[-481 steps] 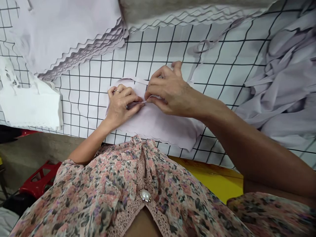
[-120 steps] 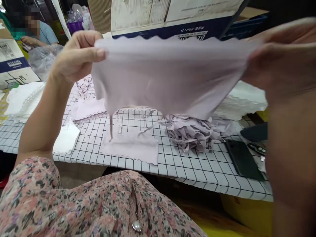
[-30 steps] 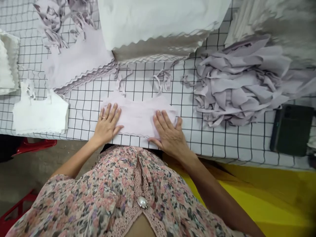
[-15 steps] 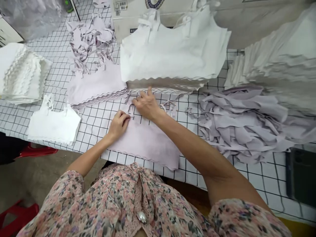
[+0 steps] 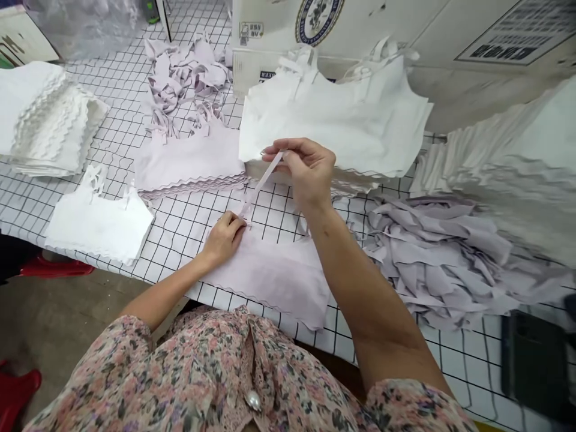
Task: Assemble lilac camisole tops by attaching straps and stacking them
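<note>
Lilac cami top (image 5: 274,276) lying flat on the grid-covered surface (image 5: 180,237), right at the near edge in front of the person; from where I'm standing, its wavy hem faces their floral blouse (image 5: 198,360). Left hand (image 5: 224,240) is down on the top's upper corner on the person's left, fingers closed in tight where the strap (image 5: 265,181) starts; right hand (image 5: 314,171) is up off the surface with the strap's other end pinched between thumb and fingers, so the strap runs up at a slant, pretty much straight, between the two.

Just behind the right hand there's a stack of white cami tops (image 5: 337,126), leaning near a big cardboard box (image 5: 396,42); a lilac stack (image 5: 193,153) sits beside that, wavy hems layered up; a smaller white cami top (image 5: 99,219) is off to the person's left. Over on their right it's a messy lilac heap (image 5: 450,258), kinda blurry at the edges; dark phone (image 5: 535,360) lies nearer the edge, past the heap; red stool (image 5: 56,266) pokes out below on the left.
</note>
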{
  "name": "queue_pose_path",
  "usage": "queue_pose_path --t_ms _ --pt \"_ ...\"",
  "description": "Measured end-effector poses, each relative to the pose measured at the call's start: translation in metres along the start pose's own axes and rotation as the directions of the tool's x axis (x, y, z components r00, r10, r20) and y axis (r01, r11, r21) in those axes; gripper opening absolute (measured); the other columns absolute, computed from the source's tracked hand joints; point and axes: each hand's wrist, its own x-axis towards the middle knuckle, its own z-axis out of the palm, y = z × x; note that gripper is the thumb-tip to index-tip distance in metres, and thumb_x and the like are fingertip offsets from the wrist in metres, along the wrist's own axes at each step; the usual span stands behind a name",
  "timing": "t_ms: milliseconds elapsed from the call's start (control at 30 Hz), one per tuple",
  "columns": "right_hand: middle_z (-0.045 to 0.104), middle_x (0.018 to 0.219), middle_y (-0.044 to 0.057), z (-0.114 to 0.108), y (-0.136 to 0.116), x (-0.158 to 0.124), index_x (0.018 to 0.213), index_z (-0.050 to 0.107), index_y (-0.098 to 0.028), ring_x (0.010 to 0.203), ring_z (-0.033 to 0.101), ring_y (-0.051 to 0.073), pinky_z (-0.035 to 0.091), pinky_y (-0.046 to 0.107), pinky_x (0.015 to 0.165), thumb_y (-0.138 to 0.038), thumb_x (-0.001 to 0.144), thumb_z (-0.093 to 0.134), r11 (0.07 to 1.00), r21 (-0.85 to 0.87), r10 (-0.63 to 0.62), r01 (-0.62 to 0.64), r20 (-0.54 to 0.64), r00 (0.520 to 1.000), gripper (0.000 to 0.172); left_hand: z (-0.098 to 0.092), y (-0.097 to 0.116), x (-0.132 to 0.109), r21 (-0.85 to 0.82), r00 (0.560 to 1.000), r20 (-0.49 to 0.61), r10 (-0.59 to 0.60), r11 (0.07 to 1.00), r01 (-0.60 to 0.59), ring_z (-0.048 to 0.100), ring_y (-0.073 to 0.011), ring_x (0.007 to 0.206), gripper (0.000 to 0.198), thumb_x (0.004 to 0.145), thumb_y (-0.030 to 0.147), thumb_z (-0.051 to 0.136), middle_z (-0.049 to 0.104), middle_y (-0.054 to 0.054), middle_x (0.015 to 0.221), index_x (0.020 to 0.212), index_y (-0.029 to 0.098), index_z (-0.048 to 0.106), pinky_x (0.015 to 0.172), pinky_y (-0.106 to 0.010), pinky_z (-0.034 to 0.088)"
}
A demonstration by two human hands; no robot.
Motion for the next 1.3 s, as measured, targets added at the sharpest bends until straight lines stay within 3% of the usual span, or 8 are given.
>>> queue_pose_path --t_ms 200,367,500,700,800,933,1133,1300 --pt "0.076 0.098 0.004 0.004 -0.029 -0.018 0.118 0.06 -0.025 0.086 0.077 0.018 0.067 0.042 0.091 -0.036 0.099 0.063 0.999 -0.006 -0.033 0.035 0.186 0.982 0.022 -0.017 0.005 0.012 -0.397 0.96 0.071 -0.27 0.876 0.275 0.071 -0.0221 0.097 0.011 0.096 0.023 0.069 0.073 -0.012 0.108 0.1 0.017 0.078 0.096 -0.043 0.061" --pt "0.078 0.106 0.007 -0.002 -0.032 -0.066 0.123 0.063 -0.027 0.104 0.077 0.022 0.063 0.044 0.095 -0.021 0.104 0.055 0.865 -0.173 -0.378 0.47 0.391 0.839 0.021 -0.051 0.024 0.03 -0.769 0.742 0.588 -0.322 0.062 0.636 0.08 -0.0261 0.107 0.043 0.108 0.048 0.06 0.082 -0.019 0.111 0.103 0.01 0.079 0.112 -0.047 0.059" --pt "0.08 0.11 0.006 -0.013 -0.027 -0.102 0.111 0.072 -0.028 0.125 0.071 0.025 0.049 0.055 0.115 -0.012 0.105 0.049 0.683 -0.292 -0.464 0.669 0.534 0.707 0.028 -0.051 0.041 0.035 -0.717 0.665 0.697 -0.269 -0.225 0.66 0.081 -0.0222 0.09 0.043 0.111 0.045 0.056 0.082 -0.013 0.091 0.093 0.011 0.075 0.11 -0.048 0.061" --pt "0.079 0.105 0.01 -0.022 -0.022 -0.14 0.102 0.073 -0.024 0.102 0.072 0.025 0.056 0.047 0.095 -0.022 0.103 0.056 0.777 -0.429 -0.367 0.461 0.287 0.885 0.017 -0.034 0.053 0.027 -0.753 0.66 0.656 -0.368 -0.25 0.609 0.08 -0.0196 0.099 0.016 0.104 0.016 0.065 0.083 -0.011 0.099 0.093 0.011 0.075 0.114 -0.044 0.059" --pt "0.078 0.091 0.007 -0.014 -0.023 -0.144 0.101 0.076 -0.022 0.078 0.067 0.02 0.056 0.038 0.077 -0.036 0.099 0.064 0.905 -0.413 -0.037 0.104 0.167 0.985 0.019 -0.034 0.053 0.026 -0.757 0.667 0.647 -0.368 -0.209 0.619 0.078 -0.018 0.1 0.02 0.106 0.023 0.065 0.082 -0.012 0.104 0.098 0.011 0.078 0.108 -0.037 0.06" --pt "0.074 0.077 0.004 0.004 -0.023 -0.134 0.095 0.081 -0.02 0.066 0.06 0.016 0.048 0.033 0.067 -0.042 0.086 0.076 0.924 -0.323 0.302 -0.206 0.287 0.909 0.024 -0.035 0.055 0.026 -0.748 0.664 0.642 -0.382 -0.122 0.653 0.075 -0.0164 0.088 0.032 0.108 0.04 0.064 0.08 -0.009 0.098 0.112 0.013 0.079 0.094 -0.033 0.062" --pt "0.057 0.062 -0.001 0.008 -0.03 -0.124 0.075 0.069 -0.018 0.057 0.053 0.012 0.045 0.03 0.06 -0.045 0.076 0.083 0.906 -0.157 0.42 -0.392 0.432 0.798 0.031 -0.036 0.053 0.03 -0.737 0.675 0.64 -0.368 -0.048 0.674 0.076 -0.0211 0.089 0.043 0.112 0.043 0.053 0.081 -0.014 0.099 0.11 0.009 0.079 0.092 -0.036 0.063" --pt "0.057 0.063 -0.001 -0.012 -0.047 -0.135 0.064 0.066 -0.017 0.057 0.054 0.011 0.05 0.028 0.056 -0.055 0.072 0.09 0.823 -0.118 0.489 -0.555 0.645 0.587 0.046 -0.031 0.04 0.039 -0.749 0.669 0.625 -0.402 -0.065 0.66 0.078 -0.024 0.108 0.038 0.11 0.037 0.056 0.082 -0.017 0.114 0.099 0.01 0.081 0.113 -0.04 0.057"
